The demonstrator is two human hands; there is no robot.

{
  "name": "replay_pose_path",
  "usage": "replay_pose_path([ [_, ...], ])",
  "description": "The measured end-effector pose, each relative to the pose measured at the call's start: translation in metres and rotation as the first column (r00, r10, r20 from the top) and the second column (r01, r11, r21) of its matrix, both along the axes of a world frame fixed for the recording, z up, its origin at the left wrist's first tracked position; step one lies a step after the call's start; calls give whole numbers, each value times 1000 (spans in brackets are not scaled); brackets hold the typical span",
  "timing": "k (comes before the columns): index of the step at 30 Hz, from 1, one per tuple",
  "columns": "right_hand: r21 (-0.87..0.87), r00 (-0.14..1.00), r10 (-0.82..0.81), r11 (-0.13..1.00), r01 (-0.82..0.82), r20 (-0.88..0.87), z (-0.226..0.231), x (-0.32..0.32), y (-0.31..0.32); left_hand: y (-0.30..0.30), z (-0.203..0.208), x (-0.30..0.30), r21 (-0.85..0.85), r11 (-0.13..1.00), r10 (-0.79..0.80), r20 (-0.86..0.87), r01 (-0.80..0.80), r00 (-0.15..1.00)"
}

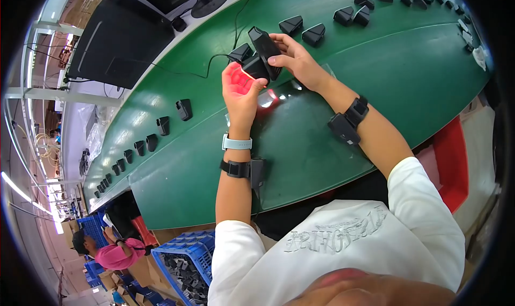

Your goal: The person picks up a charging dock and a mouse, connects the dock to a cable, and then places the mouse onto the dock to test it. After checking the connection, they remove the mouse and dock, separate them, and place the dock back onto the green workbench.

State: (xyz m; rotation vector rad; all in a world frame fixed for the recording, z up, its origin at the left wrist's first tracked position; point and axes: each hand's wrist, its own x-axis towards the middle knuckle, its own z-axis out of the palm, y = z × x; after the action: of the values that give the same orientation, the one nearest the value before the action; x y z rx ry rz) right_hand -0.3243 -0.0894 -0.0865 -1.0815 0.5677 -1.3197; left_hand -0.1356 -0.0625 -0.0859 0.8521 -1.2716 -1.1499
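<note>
My right hand (298, 62) grips a long black plastic device (265, 48), tilted above the green table, with the thumb on its near side and the fingers behind. A second dark block-like part (255, 68) sits against its left side; I cannot tell whether the two are joined. My left hand (241, 88) is curled under this lower part, its thumb at the edge. Bright red light falls on the left palm and fingers. Just behind the hands lies another black wedge-shaped unit (240, 53), partly hidden.
More black wedge-shaped units stand on the green table (300, 161), at far right (314, 35) and in a left row (163, 125). A thin cable (208, 72) crosses behind. A monitor (120, 37), a blue crate (185, 247) of black parts, a red bin (452, 166) and another person (115, 255) surround it.
</note>
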Motion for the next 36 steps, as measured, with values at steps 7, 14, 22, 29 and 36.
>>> replay_pose_path([
  [7, -29, 992, -84, 996, 81, -92, 3, 2, 1, -4, -6, 2, 47, 999, 6, -74, -3, 997],
  [14, 48, 1000, 8, 999, -8, 1, -2, -2, -2, -1, -4, 2, 23, 998, 65, -110, -62, 992],
  [22, 4, 1000, 12, 1000, -12, 6, -4, -4, -4, -2, 0, -1, -19, 996, 89, -30, -89, 996],
  [29, -223, 976, -128, 971, 87, -176, 4, -3, 5, -6, -3, 1, 7, 999, 35, -48, -34, 998],
  [36, -631, 767, -556, 729, 265, -320, 15, -1, 23, -3, 0, -8, 8, 992, -120, -211, 125, 970],
])
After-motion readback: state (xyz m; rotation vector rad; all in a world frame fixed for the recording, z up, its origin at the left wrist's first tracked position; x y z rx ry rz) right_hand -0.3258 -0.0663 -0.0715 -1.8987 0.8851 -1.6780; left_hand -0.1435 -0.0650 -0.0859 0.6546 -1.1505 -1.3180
